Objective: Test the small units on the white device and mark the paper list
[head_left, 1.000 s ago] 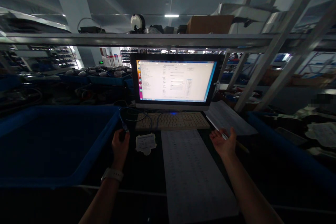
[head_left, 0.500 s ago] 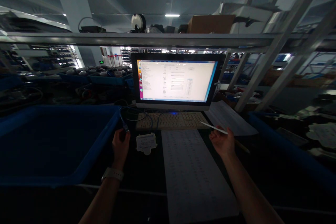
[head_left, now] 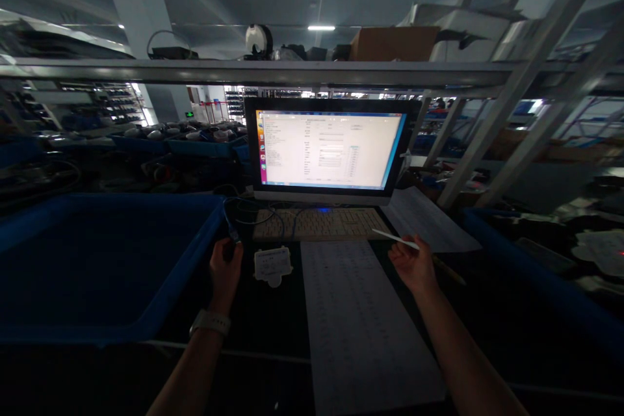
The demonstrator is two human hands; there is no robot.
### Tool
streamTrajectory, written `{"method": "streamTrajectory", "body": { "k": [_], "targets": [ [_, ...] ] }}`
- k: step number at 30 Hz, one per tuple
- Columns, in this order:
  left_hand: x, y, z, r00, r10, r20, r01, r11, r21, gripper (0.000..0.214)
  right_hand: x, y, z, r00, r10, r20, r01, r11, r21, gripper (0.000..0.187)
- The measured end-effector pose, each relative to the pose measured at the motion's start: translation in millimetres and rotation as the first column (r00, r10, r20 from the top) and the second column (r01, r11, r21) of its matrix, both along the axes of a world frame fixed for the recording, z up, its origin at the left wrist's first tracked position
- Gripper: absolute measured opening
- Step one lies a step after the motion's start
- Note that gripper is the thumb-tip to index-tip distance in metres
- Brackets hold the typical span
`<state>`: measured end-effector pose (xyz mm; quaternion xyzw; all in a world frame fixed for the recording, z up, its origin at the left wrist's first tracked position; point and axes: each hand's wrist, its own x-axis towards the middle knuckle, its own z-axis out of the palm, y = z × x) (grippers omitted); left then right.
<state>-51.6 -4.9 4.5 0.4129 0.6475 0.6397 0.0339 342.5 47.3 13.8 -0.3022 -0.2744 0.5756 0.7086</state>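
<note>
My left hand (head_left: 225, 273) is closed on the end of a blue cable (head_left: 233, 229), just right of the blue tray's edge. A small pale labelled device (head_left: 273, 264) lies on the dark table to the right of that hand. My right hand (head_left: 413, 264) grips a thin white stick, perhaps a stylus (head_left: 394, 238), its tip pointing left over the right end of the keyboard (head_left: 331, 224). A long printed sheet (head_left: 365, 325) lies between my hands. Behind the keyboard a lit monitor (head_left: 326, 149) shows a window with lists and fields.
A blue tray (head_left: 195, 253) fills the left side. Another blue tray (head_left: 517, 266) with pale devices stands at the right. A second paper (head_left: 431, 221) lies beside the monitor. A shelf (head_left: 302, 71) with a cardboard box (head_left: 394, 44) crosses above, and slanted metal posts rise at the right.
The white stick in my right hand has tilted slightly, its tip a little lower. My left hand stays at the cable end. The whole view has shifted very slightly.
</note>
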Motion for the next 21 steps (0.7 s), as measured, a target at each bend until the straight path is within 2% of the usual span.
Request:
{"method": "streamTrajectory", "body": {
  "k": [21],
  "targets": [
    [-0.9, -0.5, 0.1, 0.999, -0.016, 0.031, 0.016, 1.0, -0.015, 0.033, 0.3, 1.2, -1.0, 1.0, -0.014, -0.004, 0.014, 1.0, -0.009, 0.03]
  ]
}}
